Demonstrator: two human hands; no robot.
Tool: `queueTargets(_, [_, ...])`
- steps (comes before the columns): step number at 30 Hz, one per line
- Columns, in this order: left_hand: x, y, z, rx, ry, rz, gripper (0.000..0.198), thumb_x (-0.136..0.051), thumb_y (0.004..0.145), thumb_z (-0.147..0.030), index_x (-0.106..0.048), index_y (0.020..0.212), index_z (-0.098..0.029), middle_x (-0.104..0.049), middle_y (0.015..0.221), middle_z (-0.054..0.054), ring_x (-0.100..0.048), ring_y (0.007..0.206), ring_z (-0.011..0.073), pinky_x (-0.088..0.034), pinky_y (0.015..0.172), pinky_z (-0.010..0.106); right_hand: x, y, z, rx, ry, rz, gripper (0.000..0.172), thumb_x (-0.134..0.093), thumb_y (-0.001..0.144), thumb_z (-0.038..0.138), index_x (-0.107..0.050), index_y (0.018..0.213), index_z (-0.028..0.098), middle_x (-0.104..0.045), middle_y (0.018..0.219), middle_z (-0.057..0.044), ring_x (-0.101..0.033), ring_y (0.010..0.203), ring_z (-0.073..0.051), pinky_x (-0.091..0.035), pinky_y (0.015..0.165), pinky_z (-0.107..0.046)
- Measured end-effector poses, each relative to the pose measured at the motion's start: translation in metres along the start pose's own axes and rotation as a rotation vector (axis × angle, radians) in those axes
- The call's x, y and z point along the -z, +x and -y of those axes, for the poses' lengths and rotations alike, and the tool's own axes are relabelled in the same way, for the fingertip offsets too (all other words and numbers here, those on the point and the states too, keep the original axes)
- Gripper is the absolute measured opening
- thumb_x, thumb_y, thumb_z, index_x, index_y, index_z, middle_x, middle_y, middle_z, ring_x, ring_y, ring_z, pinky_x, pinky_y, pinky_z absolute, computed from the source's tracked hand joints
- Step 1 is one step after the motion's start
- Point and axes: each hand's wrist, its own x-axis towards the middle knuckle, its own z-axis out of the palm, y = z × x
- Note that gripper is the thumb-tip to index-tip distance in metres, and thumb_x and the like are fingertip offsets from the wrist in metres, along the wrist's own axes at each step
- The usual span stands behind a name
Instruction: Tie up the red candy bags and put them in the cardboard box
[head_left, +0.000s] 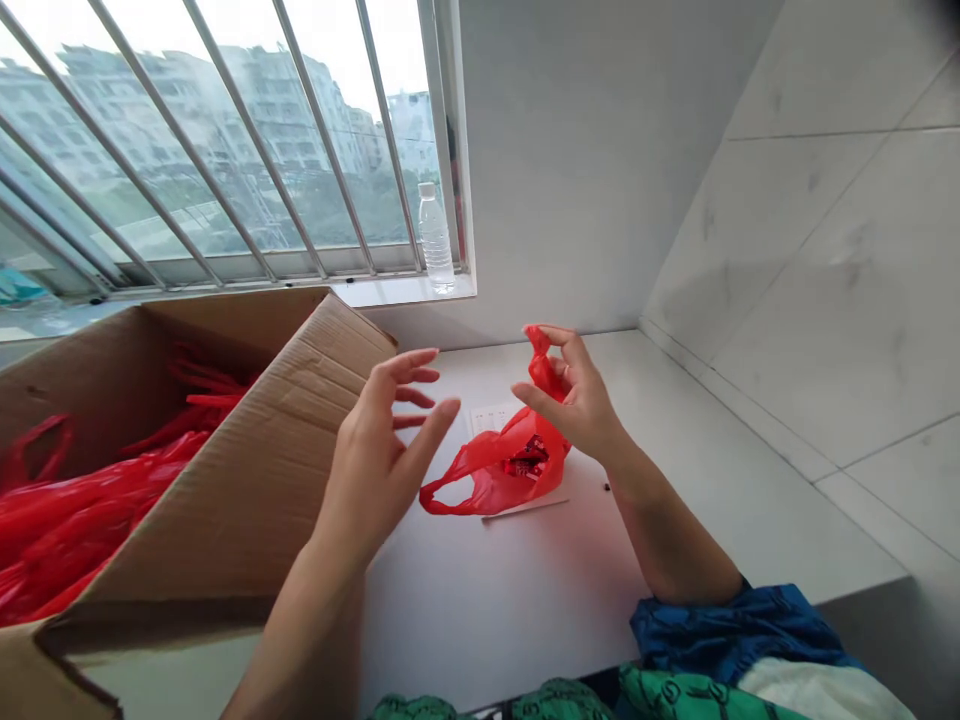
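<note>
A red plastic bag (487,490) sits on the white table, its mouth partly open with dark red printed items (526,457) showing inside. One handle loop lies toward the left; the other rises at my right hand (577,395). That hand is beside the raised handle, fingers curved behind it and thumb apart; the handle rests against the fingers. My left hand (382,440) hovers left of the bag, fingers and thumb spread, holding nothing. Beneath the bag lies a flat pale sheet or booklet (491,418), mostly covered.
On the left stands an open cardboard box (262,440) with many red plastic bags (112,500) in it. A clear bottle (436,240) with a white cap stands on the windowsill. Tiled wall (840,290) borders the table (480,610) at right. A small dark speck lies right of the bag.
</note>
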Motion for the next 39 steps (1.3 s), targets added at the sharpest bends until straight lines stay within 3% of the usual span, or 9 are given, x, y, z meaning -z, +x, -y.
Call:
queueTargets(4, [0.016, -0.032, 0.003, 0.004, 0.234, 0.204, 0.059, -0.075, 0.076, -0.051, -0.059, 0.129, -0.03, -0.072, 0.098, 0.005, -0.067, 0.068, 0.019, -0.056, 0.054, 0.028, 0.01, 0.003, -0.007, -0.082, 0.094, -0.063, 0.045, -0.068, 0.089, 0.047, -0.051, 0.128, 0.031, -0.063, 0.116, -0.005, -0.062, 0.077, -0.016, -0.056, 0.07, -0.032])
queueTargets(9, [0.006, -0.027, 0.008, 0.061, 0.138, 0.254, 0.019, -0.066, 0.087, -0.044, -0.068, 0.089, -0.025, -0.061, 0.058, -0.005, -0.056, 0.045, 0.0108, -0.046, 0.045, 0.022, 0.006, 0.009, -0.013, -0.062, 0.191, -0.028, 0.047, -0.066, 0.09, 0.05, -0.05, 0.129, 0.031, -0.062, 0.12, -0.006, -0.063, 0.079, -0.016, -0.057, 0.072, -0.033])
queueTargets(15, [-0.02, 0.014, 0.004, 0.004, -0.119, 0.033, 0.015, -0.066, 0.089, -0.036, -0.066, 0.089, -0.021, -0.069, 0.081, 0.0, -0.064, 0.063, 0.0125, -0.054, 0.057, 0.024, -0.022, 0.014, -0.002, 0.189, -0.044, 0.175, 0.054, -0.079, 0.08, 0.043, -0.056, 0.127, 0.029, -0.052, 0.134, -0.008, -0.062, 0.104, -0.022, -0.055, 0.09, -0.037])
queueTargets(21, [-0.049, 0.018, 0.018, -0.192, -0.115, -0.018, 0.019, -0.065, 0.091, -0.031, -0.066, 0.109, -0.027, -0.065, 0.112, 0.005, -0.062, 0.105, 0.02, -0.051, 0.096, 0.037, -0.04, 0.023, -0.011, 0.182, -0.016, 0.153, 0.018, -0.063, 0.094, 0.039, -0.071, 0.092, 0.023, -0.057, 0.104, -0.004, -0.062, 0.096, -0.018, -0.054, 0.087, -0.034])
queueTargets(23, [-0.063, 0.014, 0.03, -0.115, -0.241, -0.052, 0.039, -0.068, 0.088, -0.032, -0.056, 0.125, -0.029, -0.059, 0.126, 0.006, -0.059, 0.117, 0.021, -0.047, 0.103, 0.04, -0.04, 0.026, -0.011, 0.078, 0.12, 0.11, 0.031, -0.057, 0.097, 0.047, -0.072, 0.085, 0.022, -0.06, 0.099, -0.004, -0.063, 0.097, -0.018, -0.052, 0.091, -0.034])
queueTargets(26, [-0.084, 0.009, 0.049, 0.054, -0.485, 0.131, 0.063, -0.072, 0.084, -0.033, -0.04, 0.138, -0.028, -0.062, 0.123, 0.008, -0.062, 0.112, 0.0214, -0.049, 0.097, 0.038, -0.041, 0.028, -0.011, -0.143, 0.383, 0.134, 0.046, -0.049, 0.097, 0.06, -0.072, 0.093, 0.02, -0.067, 0.091, -0.004, -0.066, 0.09, -0.018, -0.054, 0.085, -0.032])
queueTargets(29, [-0.093, 0.008, 0.057, 0.23, -0.706, 0.297, 0.057, -0.07, 0.086, -0.033, -0.042, 0.136, -0.022, -0.07, 0.094, 0.005, -0.067, 0.086, 0.0183, -0.051, 0.082, 0.032, -0.041, 0.031, -0.02, -0.291, 0.481, 0.129, 0.058, -0.051, 0.09, 0.07, -0.073, 0.092, 0.017, -0.07, 0.082, -0.006, -0.066, 0.075, -0.017, -0.051, 0.061, -0.026])
queueTargets(33, [-0.091, 0.013, 0.06, 0.451, -1.029, 0.319, 0.04, -0.069, 0.085, -0.029, -0.058, 0.122, -0.017, -0.067, 0.076, 0.001, -0.062, 0.071, 0.0121, -0.048, 0.078, 0.026, -0.038, 0.03, -0.039, -0.334, 0.507, 0.088, 0.055, -0.053, 0.09, 0.069, -0.069, 0.085, 0.017, -0.069, 0.075, -0.004, -0.053, 0.053, -0.01, -0.035, 0.044, -0.022])
queueTargets(39, [-0.091, 0.016, 0.066, 0.681, -1.271, 0.266, 0.044, -0.073, 0.073, -0.02, -0.062, 0.115, -0.017, -0.066, 0.076, 0.0, -0.059, 0.066, 0.0109, -0.045, 0.067, 0.022, -0.021, 0.017, -0.034, -0.152, 0.363, 0.475, 0.025, -0.055, 0.099, 0.045, -0.063, 0.1, 0.021, -0.069, 0.087, -0.003, -0.066, 0.081, -0.016, -0.053, 0.073, -0.03])
